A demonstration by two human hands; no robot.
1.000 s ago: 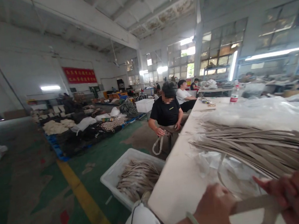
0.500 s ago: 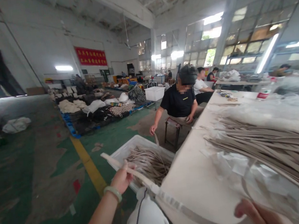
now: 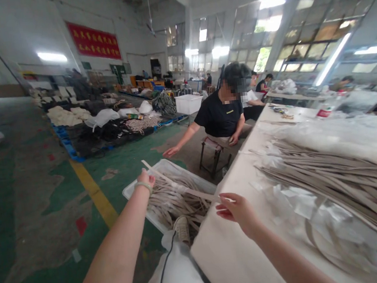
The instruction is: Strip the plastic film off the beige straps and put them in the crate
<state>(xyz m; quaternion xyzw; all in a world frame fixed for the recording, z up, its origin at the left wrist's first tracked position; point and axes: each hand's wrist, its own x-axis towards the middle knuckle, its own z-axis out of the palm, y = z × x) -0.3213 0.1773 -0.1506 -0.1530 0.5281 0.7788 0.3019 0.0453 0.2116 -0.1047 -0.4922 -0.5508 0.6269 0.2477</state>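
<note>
A long, flat beige strap point(image 3: 183, 188) is stretched between two hands at lower centre of the frame. The left hand point(image 3: 145, 179), with a pale green bangle point(image 3: 142, 186) on the wrist, is closed around the strap near its far end, above a white plastic bin point(image 3: 131, 193). The right hand point(image 3: 236, 208) is loosely curled, and the near end of the strap is pinched at its fingertips, over the edge of a smooth white table point(image 3: 225, 249). The bin is filled with tangled beige straps of the same kind. At right, a fanned heap of flat grey-beige strips point(image 3: 338, 176) is spread on the table, with crinkled clear plastic film point(image 3: 301, 204) lying beside it. Beyond the bin, a seated person in a black shirt point(image 3: 221, 116) is seen, one arm held out over the green floor.
</note>
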